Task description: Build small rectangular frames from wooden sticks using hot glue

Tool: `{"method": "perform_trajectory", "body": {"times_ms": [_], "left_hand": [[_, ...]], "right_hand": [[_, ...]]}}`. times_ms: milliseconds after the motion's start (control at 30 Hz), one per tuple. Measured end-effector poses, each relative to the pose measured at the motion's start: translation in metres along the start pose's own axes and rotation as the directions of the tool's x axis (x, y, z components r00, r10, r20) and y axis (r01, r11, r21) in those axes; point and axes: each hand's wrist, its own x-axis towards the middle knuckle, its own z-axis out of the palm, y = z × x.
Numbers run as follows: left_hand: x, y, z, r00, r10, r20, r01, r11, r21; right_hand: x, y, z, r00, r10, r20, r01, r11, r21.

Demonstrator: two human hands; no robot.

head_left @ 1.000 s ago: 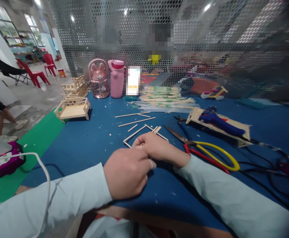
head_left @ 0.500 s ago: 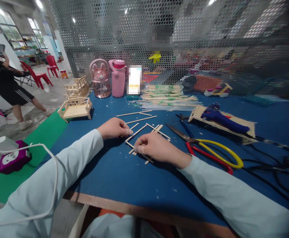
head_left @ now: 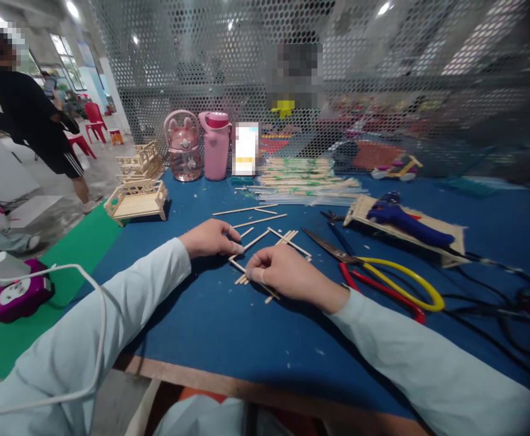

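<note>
A frame of thin wooden sticks (head_left: 256, 241), with corners joined, lies on the blue tabletop between my hands. My left hand (head_left: 212, 238) is closed, its thumb and fingers pinching the frame's left side near the corner. The closed fingers of my right hand (head_left: 287, 270) grip the frame's near side and hide part of it. Several loose sticks (head_left: 288, 237) lie crosswise under the frame, with their ends showing on both sides of my right hand. Beyond my left hand, more single sticks (head_left: 260, 220) rest on the table.
Scissors (head_left: 337, 247) with yellow and red handles and pliers lie to the right. A blue glue gun (head_left: 412, 223) rests on a wooden stand. At the back are stick bundles (head_left: 298, 175), a phone (head_left: 246, 148) and pink bottles (head_left: 216, 148). Small stick furniture (head_left: 138, 201) stands left.
My left fingers have lowered slightly onto the frame's left side. My right hand stays nearly in place. A person in the background at left has moved and stands more upright in view.
</note>
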Motion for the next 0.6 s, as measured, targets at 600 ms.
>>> {"method": "perform_trajectory", "body": {"times_ms": [600], "left_hand": [[-0.0018, -0.0005, 0.0106, 0.99, 0.028, -0.138, -0.025, 0.999, 0.027]], "right_hand": [[0.0007, -0.0001, 0.0022, 0.998, 0.048, -0.028, -0.049, 0.999, -0.025]]}}
